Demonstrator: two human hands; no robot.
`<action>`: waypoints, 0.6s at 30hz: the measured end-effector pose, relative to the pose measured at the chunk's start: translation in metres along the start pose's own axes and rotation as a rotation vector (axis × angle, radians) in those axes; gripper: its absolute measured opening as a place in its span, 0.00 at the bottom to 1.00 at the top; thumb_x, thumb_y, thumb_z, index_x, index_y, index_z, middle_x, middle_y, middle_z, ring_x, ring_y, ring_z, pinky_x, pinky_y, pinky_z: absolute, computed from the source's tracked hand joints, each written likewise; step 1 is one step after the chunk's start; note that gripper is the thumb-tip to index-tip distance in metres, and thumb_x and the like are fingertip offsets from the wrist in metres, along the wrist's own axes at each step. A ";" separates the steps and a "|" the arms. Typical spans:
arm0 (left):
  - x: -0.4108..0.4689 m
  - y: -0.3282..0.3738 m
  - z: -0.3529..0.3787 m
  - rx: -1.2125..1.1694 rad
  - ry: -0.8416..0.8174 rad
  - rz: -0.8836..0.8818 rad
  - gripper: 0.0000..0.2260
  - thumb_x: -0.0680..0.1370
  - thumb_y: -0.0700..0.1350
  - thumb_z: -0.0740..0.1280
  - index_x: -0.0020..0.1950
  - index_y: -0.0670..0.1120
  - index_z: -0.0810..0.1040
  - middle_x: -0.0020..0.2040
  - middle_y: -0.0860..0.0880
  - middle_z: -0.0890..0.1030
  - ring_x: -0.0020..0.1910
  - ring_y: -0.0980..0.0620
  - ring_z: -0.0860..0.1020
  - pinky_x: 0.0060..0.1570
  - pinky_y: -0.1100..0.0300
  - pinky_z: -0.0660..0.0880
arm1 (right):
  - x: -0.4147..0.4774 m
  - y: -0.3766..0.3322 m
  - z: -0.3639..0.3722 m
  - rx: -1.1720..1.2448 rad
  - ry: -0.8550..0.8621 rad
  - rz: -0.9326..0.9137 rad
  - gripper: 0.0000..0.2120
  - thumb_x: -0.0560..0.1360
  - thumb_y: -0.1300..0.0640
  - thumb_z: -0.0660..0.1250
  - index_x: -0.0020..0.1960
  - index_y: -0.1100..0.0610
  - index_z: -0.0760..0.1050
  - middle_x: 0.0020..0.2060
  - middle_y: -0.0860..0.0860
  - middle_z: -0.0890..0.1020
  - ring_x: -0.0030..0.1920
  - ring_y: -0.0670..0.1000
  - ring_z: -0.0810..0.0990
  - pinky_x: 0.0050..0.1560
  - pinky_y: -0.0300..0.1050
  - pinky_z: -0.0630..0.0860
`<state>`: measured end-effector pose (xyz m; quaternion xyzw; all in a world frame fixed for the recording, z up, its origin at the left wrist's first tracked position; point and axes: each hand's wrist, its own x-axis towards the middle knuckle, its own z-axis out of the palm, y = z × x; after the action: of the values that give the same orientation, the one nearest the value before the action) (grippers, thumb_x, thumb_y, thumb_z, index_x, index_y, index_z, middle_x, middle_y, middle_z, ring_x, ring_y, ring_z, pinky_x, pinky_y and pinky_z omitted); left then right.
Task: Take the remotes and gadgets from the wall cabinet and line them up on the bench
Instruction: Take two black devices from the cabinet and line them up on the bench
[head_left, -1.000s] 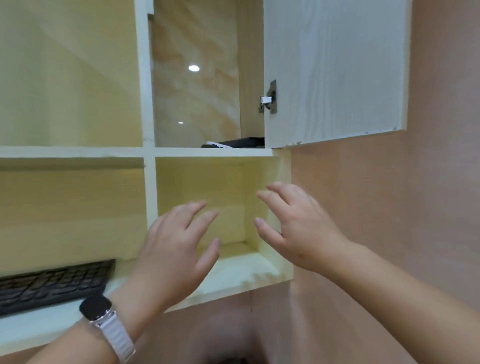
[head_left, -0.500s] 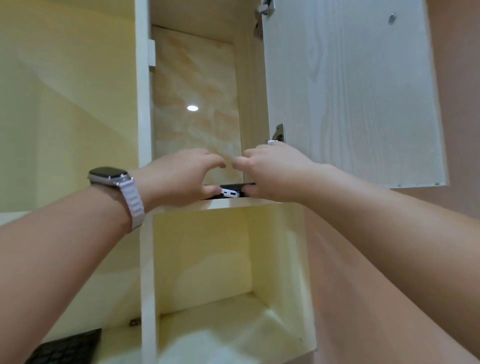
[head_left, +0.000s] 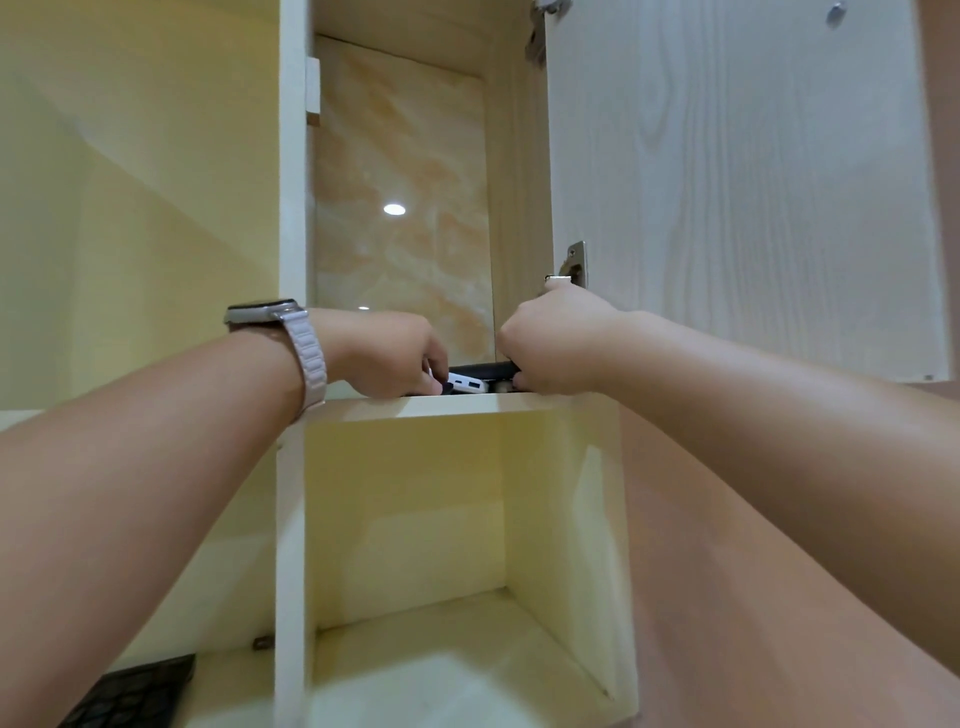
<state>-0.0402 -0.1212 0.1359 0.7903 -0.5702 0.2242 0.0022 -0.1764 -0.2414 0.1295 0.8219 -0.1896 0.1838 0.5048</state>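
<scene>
Both hands up in the open cabinet (head_left: 293, 208), at the front edge of its shelf (head_left: 467, 404). Left hand (head_left: 384, 353), watch (head_left: 260, 314) on the wrist, fingers curled around the left end of a white gadget (head_left: 466, 384) lying flat at the shelf's front edge. Right hand (head_left: 556, 343) curled over the right end of a black remote (head_left: 485, 370), which sits just behind and touching the white gadget. How tight either grip is, cannot tell; fingertips hidden. Door (head_left: 743, 182) swung open on the right. Keyboard (head_left: 135, 693) on the lower shelf, bottom left corner.
</scene>
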 end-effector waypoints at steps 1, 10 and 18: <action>0.000 0.000 0.000 -0.006 0.013 -0.006 0.10 0.79 0.49 0.65 0.59 0.51 0.80 0.52 0.52 0.81 0.49 0.50 0.78 0.49 0.57 0.73 | 0.000 0.000 0.002 0.012 0.023 0.009 0.12 0.77 0.56 0.62 0.35 0.53 0.67 0.29 0.48 0.72 0.31 0.52 0.71 0.49 0.49 0.67; -0.008 0.004 -0.002 -0.015 0.007 -0.006 0.14 0.79 0.45 0.62 0.63 0.53 0.78 0.50 0.52 0.82 0.44 0.51 0.78 0.44 0.56 0.75 | -0.014 -0.009 0.010 0.118 0.507 0.113 0.07 0.72 0.58 0.66 0.41 0.57 0.68 0.34 0.52 0.74 0.30 0.56 0.68 0.28 0.41 0.46; -0.018 0.009 0.002 -0.098 0.077 -0.078 0.14 0.78 0.60 0.59 0.46 0.55 0.80 0.42 0.50 0.81 0.41 0.50 0.77 0.38 0.57 0.72 | -0.033 -0.022 0.019 0.370 0.715 0.165 0.10 0.71 0.58 0.57 0.35 0.61 0.71 0.27 0.54 0.72 0.20 0.56 0.66 0.25 0.35 0.51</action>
<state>-0.0522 -0.1092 0.1250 0.8016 -0.5489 0.2260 0.0715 -0.1914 -0.2450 0.0889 0.7653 -0.0311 0.5286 0.3660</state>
